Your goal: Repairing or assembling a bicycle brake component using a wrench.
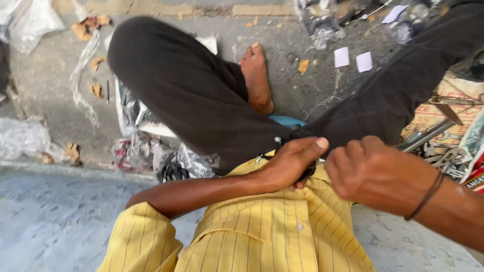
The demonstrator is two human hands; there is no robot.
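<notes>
My left hand (290, 163) rests at my lap over the yellow striped shirt (262, 226), fingers curled around a small dark object (308, 172) that shows only as a sliver under the thumb. A small metal bit (277, 140) sticks up just above the knuckles. My right hand (373, 171), with a dark cord on its wrist, is right beside it, back to the camera and fingers curled toward the same object. What its fingers hold is hidden. My legs in black trousers (191, 95) are folded in front, one bare foot (255, 75) on the concrete floor.
Metal wrenches and tools (433, 136) lie on a printed sheet at the right. Crumpled plastic bags (151, 151) sit by my left knee, more plastic at the far left. Two white paper slips (353, 59) and scraps lie on the floor ahead. A blue item (287, 121) peeks from under my leg.
</notes>
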